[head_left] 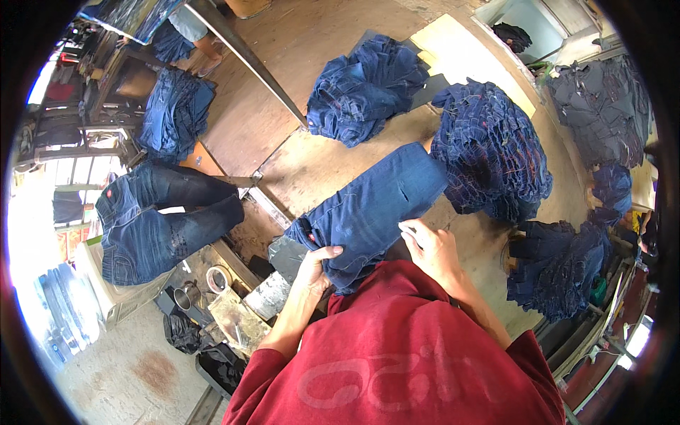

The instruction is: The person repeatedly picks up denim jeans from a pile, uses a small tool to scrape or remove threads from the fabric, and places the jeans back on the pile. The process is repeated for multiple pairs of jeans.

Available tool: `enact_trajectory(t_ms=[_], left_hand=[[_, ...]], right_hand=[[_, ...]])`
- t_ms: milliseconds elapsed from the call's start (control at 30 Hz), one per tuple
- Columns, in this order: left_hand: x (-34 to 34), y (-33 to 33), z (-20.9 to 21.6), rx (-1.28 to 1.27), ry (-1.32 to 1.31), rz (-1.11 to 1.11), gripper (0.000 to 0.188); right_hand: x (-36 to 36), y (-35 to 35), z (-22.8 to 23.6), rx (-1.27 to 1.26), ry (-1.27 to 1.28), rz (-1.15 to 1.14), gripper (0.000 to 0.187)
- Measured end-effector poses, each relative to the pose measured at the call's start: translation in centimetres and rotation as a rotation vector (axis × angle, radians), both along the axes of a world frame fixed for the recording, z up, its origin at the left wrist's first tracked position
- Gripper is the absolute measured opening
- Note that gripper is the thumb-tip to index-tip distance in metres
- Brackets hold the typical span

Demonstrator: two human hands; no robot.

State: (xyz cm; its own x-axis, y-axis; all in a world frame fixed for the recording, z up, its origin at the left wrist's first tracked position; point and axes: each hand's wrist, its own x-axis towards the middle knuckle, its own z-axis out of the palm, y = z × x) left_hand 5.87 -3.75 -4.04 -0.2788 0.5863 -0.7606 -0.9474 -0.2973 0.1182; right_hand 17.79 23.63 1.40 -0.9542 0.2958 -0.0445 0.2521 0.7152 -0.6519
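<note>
A folded pair of blue jeans lies slanting across the table in front of me, its far end up and to the right. My left hand grips the near left end of it, thumb on top and the fingers tucked beneath. Just off the jeans' right edge, my right hand is closed in a pinch. Something small and pale may be between its fingertips, but I cannot make it out. A small slit-like mark shows on the upper part of the jeans.
Denim piles stand at the far side and right of the wooden table. More jeans drape over a box at left. A metal pole rises beyond. Near left are a tape roll and a metal cup. Another person's arm shows far left.
</note>
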Motion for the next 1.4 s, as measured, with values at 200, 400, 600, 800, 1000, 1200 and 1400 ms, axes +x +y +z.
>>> enact_trajectory(t_ms=[200, 400, 600, 800, 1000, 1200, 1400], left_hand=[[0.6, -0.4, 1.1, -0.011, 0.041, 0.032, 0.051], [0.6, -1.0, -0.3, 0.053, 0.050, 0.014, 0.051], [1.1, -2.2, -1.9, 0.066, 0.032, 0.001, 0.046], [1.1, -1.8, -0.8, 0.081, 0.034, 0.071, 0.040], [0.7, -1.3, 0.7, 0.114, 0.018, 0.066, 0.045], [0.3, -1.3, 1.2, 0.049, 0.071, 0.042, 0.044], [0.4, -1.6, 1.5, -0.070, 0.192, -0.006, 0.042]], right_hand=[[0.1, -1.2, 0.2, 0.009, 0.021, 0.020, 0.016], [-0.8, -1.7, 1.4, 0.029, 0.027, 0.017, 0.017], [-2.6, -2.5, 2.9, -0.007, 0.059, 0.053, 0.018], [-4.1, -4.1, 4.2, -0.075, 0.067, 0.016, 0.019], [-5.3, -5.0, 4.5, -0.062, 0.214, 0.052, 0.015], [-5.4, -6.0, 4.6, -0.025, 0.091, 0.053, 0.007], [-6.2, -7.2, 4.8, 0.030, 0.057, 0.145, 0.021]])
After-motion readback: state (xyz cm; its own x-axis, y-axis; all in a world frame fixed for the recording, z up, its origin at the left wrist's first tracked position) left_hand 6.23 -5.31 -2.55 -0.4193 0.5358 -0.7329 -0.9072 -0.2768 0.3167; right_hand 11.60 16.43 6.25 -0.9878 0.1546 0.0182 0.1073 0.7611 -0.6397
